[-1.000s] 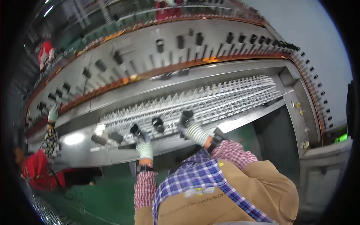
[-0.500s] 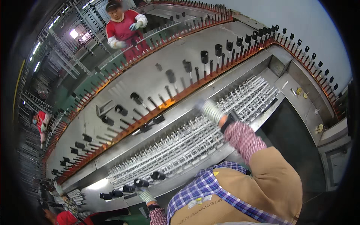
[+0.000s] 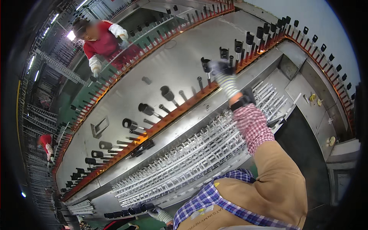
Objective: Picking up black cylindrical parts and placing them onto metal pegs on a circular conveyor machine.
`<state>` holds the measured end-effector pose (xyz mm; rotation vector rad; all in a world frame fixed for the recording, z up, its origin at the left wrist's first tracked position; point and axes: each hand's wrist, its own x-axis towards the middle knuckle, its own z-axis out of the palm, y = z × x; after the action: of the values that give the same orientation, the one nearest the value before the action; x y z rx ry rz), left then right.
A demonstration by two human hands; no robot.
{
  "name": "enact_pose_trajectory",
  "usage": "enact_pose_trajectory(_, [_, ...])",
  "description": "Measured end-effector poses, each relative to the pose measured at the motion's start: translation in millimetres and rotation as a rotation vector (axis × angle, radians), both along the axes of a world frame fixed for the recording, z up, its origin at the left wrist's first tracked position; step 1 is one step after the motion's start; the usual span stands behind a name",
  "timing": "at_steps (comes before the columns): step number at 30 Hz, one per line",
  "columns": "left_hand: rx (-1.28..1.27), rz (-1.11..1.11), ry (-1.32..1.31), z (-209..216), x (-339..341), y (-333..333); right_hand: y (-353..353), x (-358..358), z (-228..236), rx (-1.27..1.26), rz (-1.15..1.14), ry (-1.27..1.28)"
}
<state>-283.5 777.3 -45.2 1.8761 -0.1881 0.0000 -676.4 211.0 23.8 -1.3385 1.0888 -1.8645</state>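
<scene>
My right hand point(image 3: 225, 76), in a striped glove with a grey palm, reaches to the rail beside a black cup-shaped part point(image 3: 206, 64) standing on a post. Its fingers are smeared by motion and partly hidden, so I cannot tell whether they grip anything. Low in the picture, my left hand point(image 3: 160, 214), gloved alike, is closed at the end of a row of black cup-shaped parts point(image 3: 130, 210). How these are joined is too dark to make out. Between my hands lies a long stack of silvery metal racks point(image 3: 184, 165) on the steel bench.
An orange-brown rail point(image 3: 165, 130) with upright posts, many bearing black cups, curves around a steel tabletop point(image 3: 126, 96). A dark clamp-like piece point(image 3: 142, 148) lies beside the rail. Across the table stands a co-worker point(image 3: 109, 42) in red. Small yellowish discs point(image 3: 312, 97) rest at right.
My right hand has moved from above the metal racks up to the rail. The left hand and its black parts sit lower in view. The view has shifted; the co-worker across bends toward the far rail.
</scene>
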Motion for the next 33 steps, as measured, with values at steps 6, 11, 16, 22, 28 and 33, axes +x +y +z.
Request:
enact_pose_trajectory(6, [0.096,-0.166,-0.062,-23.1,-6.8,-2.4,-60.1,-151.8,-35.2,0.270,-0.437,0.092])
enact_pose_trajectory(11, [0.116,-0.164,0.220,16.6,-18.2,-20.9,-87.0,-136.2,-51.2,0.494,-0.107,0.138])
enact_pose_trajectory(16, [-0.001,-0.109,0.358,-4.7,4.5,-5.4,-16.2,-73.0,24.0,-0.058,-0.223,0.570])
enact_pose_trajectory(22, [0.064,-0.336,0.289,-1.4,8.9,-19.2,193.4,65.8,50.0,0.328,0.467,0.314])
enact_pose_trajectory(28, [0.330,-0.425,0.326,9.3,4.9,-9.0,417.8,195.4,-65.9,1.350,1.206,-0.813])
enact_pose_trajectory(33, [0.536,-0.587,0.188,-10.6,21.9,-5.5,464.4,258.1,-71.7,0.492,1.162,0.308])
